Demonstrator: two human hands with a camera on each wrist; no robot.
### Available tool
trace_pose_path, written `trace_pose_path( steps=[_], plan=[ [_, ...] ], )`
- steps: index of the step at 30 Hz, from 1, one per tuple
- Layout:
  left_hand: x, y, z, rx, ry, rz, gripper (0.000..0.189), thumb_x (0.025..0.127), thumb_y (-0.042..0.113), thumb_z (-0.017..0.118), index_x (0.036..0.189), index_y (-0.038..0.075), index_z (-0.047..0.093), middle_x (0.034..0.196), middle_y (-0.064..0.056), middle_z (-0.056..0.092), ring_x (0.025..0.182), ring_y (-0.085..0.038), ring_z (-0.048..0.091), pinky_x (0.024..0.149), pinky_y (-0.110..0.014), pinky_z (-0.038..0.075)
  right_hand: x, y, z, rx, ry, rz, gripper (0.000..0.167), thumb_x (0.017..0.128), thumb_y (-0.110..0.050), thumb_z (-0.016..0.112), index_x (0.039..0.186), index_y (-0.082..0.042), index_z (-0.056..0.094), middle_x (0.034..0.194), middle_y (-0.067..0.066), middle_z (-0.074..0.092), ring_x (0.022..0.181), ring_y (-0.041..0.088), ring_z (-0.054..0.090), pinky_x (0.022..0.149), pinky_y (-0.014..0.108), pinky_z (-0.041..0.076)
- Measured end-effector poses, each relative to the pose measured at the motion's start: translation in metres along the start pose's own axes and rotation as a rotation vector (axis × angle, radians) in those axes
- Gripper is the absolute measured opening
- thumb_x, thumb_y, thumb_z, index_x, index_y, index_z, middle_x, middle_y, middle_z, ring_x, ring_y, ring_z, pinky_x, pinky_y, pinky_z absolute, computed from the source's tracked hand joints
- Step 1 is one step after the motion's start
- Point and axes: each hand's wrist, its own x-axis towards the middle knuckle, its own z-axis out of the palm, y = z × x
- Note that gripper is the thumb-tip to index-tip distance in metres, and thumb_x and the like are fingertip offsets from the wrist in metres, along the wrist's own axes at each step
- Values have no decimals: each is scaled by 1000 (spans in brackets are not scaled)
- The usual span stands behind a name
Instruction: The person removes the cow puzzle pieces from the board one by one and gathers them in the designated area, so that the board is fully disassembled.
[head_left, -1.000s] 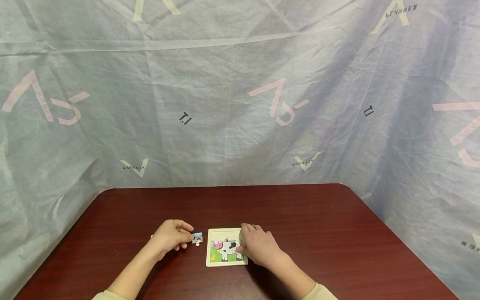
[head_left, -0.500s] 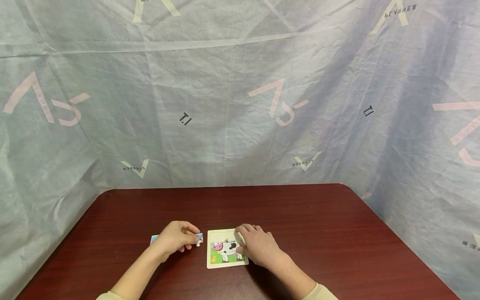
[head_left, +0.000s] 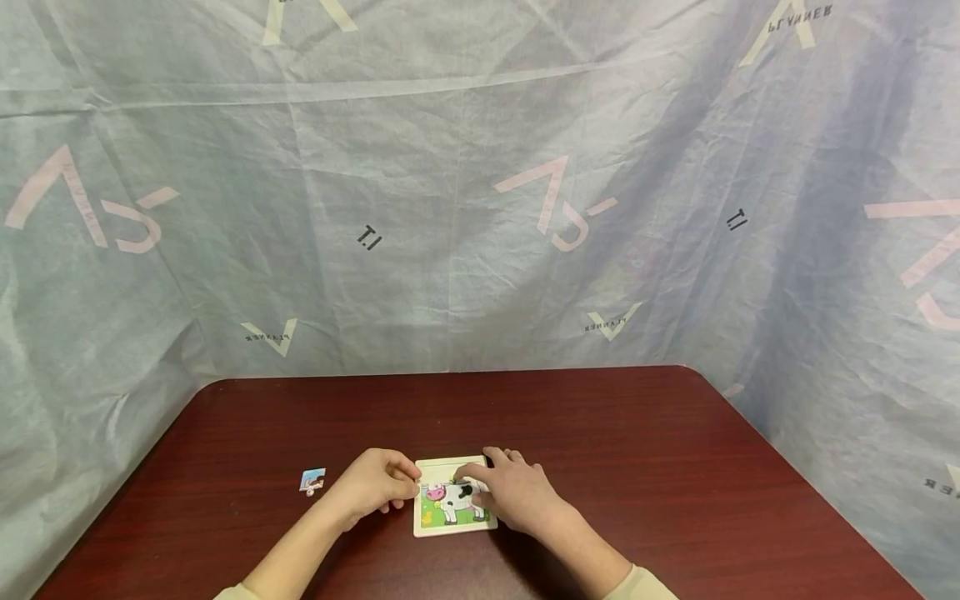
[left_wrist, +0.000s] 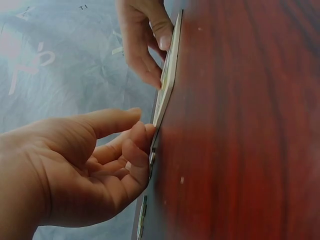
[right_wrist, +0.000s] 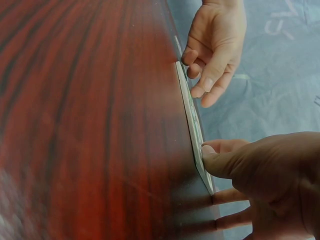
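A square jigsaw puzzle (head_left: 450, 516) with a cream frame and a cow picture lies on the table. My left hand (head_left: 381, 482) is at its left edge, fingertips right at the frame; in the left wrist view the thumb stands apart from the bent fingers. My right hand (head_left: 519, 490) rests over the puzzle's right side. Its thumb (right_wrist: 209, 156) touches the board, the index finger reaches over the picture, and the other fingers extend past the right edge. Beside my left hand, a puzzle piece (left_wrist: 151, 159) shows edge-on; the hand hides it in the head view.
Another blue-topped puzzle piece (head_left: 312, 480) lies to the left of my left forearm. The dark red table (head_left: 600, 433) has rounded far corners. A grey printed cloth (head_left: 450, 208) hangs behind it and on both sides.
My left hand has moved right, from the near puzzle piece to the frame's left edge, uncovering the far-left piece. My right index finger has shifted left over the picture.
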Motion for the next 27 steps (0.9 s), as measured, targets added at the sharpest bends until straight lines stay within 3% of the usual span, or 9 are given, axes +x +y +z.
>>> trace_pose_path(
  steps=[10, 20, 27],
  plan=[
    [5, 3, 10, -15, -4, 4, 27, 78, -6, 76, 102, -8, 66, 77, -7, 59, 58, -14, 52, 49, -24, 38, 0, 1, -1, -1, -2, 6, 32, 93, -31, 74, 122, -41, 64, 135, 14, 56, 116, 41, 57, 73, 59, 52],
    [5, 3, 15, 105, 65, -3, 24, 73, -8, 82, 94, -4, 70, 75, -6, 54, 62, -16, 49, 55, -29, 44, 1, 0, 0, -9, -2, -2, 34, 93, -30, 73, 124, -42, 63, 135, 13, 56, 116, 41, 57, 73, 59, 52],
    [6, 5, 17, 129, 90, -39, 24, 72, -9, 83, 92, -2, 70, 74, -6, 52, 64, -17, 50, 58, -30, 45, 0, 0, -1, -24, -10, -4, 36, 95, -30, 71, 128, -43, 63, 134, 11, 56, 115, 40, 58, 74, 58, 53]
  ],
)
